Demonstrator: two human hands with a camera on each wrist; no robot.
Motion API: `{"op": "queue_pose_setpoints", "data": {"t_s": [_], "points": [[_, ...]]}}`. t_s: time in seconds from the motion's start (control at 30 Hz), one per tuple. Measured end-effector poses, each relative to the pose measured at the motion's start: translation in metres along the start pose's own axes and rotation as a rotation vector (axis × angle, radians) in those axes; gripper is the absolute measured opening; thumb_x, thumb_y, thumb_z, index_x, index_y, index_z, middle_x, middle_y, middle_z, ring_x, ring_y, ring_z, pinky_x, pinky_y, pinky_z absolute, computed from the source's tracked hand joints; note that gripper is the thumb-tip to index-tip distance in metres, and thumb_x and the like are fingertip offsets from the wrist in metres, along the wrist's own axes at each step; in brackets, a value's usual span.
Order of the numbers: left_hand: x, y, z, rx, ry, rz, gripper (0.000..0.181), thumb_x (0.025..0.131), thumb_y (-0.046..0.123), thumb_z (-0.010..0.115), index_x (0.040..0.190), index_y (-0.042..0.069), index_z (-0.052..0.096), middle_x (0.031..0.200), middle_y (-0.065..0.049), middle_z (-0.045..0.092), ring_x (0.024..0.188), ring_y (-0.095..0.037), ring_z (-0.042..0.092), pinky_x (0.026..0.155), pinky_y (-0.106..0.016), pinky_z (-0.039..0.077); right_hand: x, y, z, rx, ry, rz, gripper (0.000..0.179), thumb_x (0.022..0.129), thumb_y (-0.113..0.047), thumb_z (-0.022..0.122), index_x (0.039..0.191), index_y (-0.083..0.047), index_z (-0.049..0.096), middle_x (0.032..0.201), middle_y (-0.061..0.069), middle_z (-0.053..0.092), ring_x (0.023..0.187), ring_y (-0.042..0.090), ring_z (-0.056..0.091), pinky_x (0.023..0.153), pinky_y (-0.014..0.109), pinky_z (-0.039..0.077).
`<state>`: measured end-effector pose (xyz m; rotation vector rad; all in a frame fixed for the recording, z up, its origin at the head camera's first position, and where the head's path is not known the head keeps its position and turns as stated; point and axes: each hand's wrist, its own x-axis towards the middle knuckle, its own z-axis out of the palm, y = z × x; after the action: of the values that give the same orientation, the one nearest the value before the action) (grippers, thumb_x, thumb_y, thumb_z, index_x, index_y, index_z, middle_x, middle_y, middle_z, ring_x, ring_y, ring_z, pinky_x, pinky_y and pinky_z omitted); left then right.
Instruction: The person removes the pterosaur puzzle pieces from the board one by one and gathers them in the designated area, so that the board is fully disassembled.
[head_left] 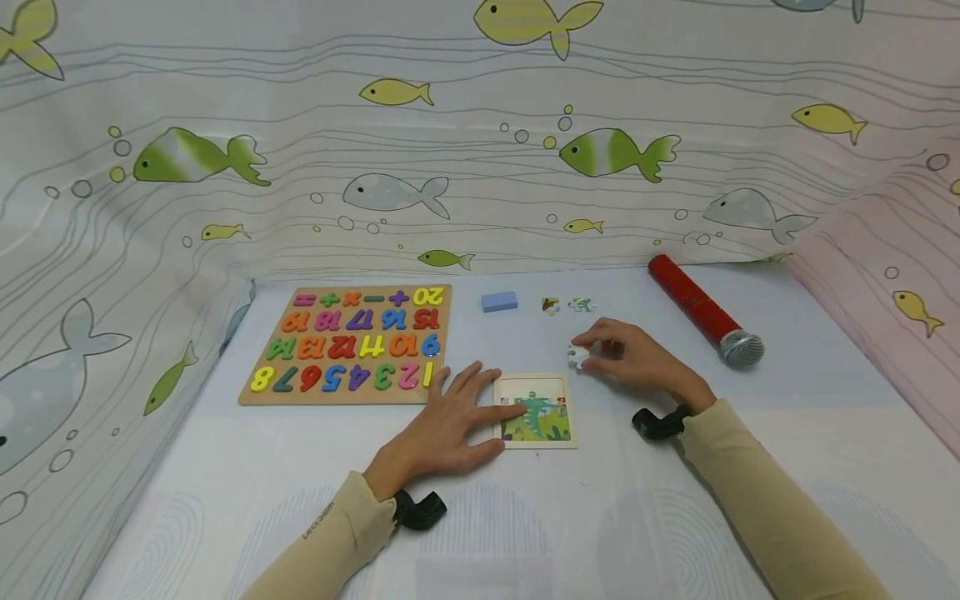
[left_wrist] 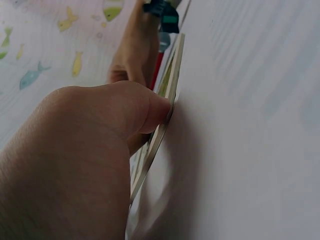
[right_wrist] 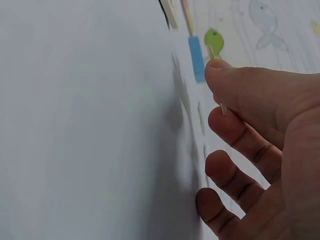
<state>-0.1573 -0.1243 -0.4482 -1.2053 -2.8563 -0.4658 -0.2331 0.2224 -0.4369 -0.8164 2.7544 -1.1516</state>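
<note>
My left hand lies with spread fingers over the left side of a small square jigsaw puzzle in a pale wooden frame. One finger reaches onto its green dinosaur picture, and in the left wrist view the thumb presses at the frame's edge. The top strip of the puzzle shows bare wood. Just beyond its upper right corner, my right hand pinches a whitish puzzle piece between thumb and fingertip. In the right wrist view the piece is edge-on, mostly hidden by the thumb, while the other fingers stay loosely bent.
Two small puzzle clusters, one brownish and one green and white, lie behind the right hand. A blue block is beside them. A number board lies at left, a red microphone at right. A fish-print sheet rises behind.
</note>
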Motion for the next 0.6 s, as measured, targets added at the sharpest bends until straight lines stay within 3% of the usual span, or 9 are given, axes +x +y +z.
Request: {"op": "queue_pose_setpoints", "data": {"t_s": [0.4,0.6], "points": [[-0.002,-0.001,0.001,0.001,0.012,0.012,0.051,0.096,0.055,0.051,0.146,0.048,0.051,0.164,-0.008,0.035,0.156,-0.039,0.022,0.116,-0.074,0.010,0.003,0.025,-0.025,-0.032,0.077,0.059,0.036,0.089,-0.018,0.079,0.124,-0.014,0.072,0.108,0.005,0.068,0.087,0.020,0.051,0.076,0.025,0.043],[-0.001,0.000,0.001,0.000,0.019,0.018,0.050,0.096,0.055,0.052,0.146,0.048,0.051,0.164,-0.008,0.035,0.156,-0.039,0.022,0.116,-0.074,0.010,0.009,0.037,-0.038,-0.082,0.082,0.154,0.037,0.092,-0.018,0.077,0.128,-0.011,0.070,0.113,0.008,0.066,0.090,0.022,0.051,0.075,0.026,0.043]]}}
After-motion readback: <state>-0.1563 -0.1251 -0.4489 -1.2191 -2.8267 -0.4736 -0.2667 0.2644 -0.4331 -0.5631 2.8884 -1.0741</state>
